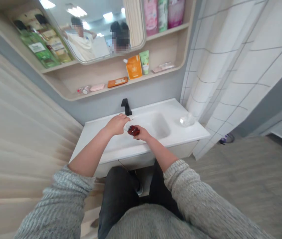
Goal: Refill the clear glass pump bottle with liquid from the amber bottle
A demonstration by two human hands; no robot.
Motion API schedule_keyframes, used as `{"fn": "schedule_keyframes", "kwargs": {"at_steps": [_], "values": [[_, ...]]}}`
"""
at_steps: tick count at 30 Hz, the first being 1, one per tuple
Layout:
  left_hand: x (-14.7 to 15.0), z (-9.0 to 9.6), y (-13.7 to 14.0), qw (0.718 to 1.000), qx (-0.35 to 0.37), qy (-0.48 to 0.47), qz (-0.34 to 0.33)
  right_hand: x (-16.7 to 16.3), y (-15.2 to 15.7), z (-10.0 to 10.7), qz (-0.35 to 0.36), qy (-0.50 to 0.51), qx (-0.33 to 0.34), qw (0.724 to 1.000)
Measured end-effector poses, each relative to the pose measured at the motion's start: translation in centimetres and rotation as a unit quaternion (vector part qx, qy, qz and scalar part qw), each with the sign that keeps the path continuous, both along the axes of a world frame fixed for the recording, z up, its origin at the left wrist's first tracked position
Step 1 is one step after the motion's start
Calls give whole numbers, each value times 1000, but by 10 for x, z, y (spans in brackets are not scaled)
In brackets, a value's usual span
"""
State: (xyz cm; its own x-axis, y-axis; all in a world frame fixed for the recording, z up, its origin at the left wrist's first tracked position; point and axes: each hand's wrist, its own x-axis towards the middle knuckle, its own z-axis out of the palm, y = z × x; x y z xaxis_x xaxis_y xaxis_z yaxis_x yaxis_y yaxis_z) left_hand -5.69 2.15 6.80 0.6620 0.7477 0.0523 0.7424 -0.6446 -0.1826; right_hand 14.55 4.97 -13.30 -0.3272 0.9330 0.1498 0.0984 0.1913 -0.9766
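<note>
A small dark red, glossy bottle (133, 130) is tilted over the white washbasin (161, 124), and my right hand (144, 134) is closed round its near end. My left hand (116, 124) has its fingers curled over a small clear, whitish piece (126, 126) at the bottle's left end. Whether that piece is joined to the bottle I cannot tell. Just behind my hands stands a black faucet (126, 107).
Crumpled clear plastic (187, 120) lies on the counter's right end. The wall shelf above holds an orange pouch (134, 67), a green tube (144, 62), a pink soap-like bar (97, 87) and green bottles (40, 49). A mirror (98, 30) reflects people. A curtain (19, 132) hangs at left.
</note>
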Motion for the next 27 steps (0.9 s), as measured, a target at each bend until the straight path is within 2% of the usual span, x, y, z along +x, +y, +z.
{"fn": "schedule_keyframes", "kwargs": {"at_steps": [12, 17, 27], "values": [[5, 3, 3, 999, -34, -34, 10, 0, 4, -7, -1, 8, 1, 1000], [5, 4, 4, 999, -24, -29, -1, 0, 7, -10, -12, -4, 24, 1000], [6, 5, 5, 999, -23, -26, -3, 0, 8, -13, -9, 16, 12, 1000]]}}
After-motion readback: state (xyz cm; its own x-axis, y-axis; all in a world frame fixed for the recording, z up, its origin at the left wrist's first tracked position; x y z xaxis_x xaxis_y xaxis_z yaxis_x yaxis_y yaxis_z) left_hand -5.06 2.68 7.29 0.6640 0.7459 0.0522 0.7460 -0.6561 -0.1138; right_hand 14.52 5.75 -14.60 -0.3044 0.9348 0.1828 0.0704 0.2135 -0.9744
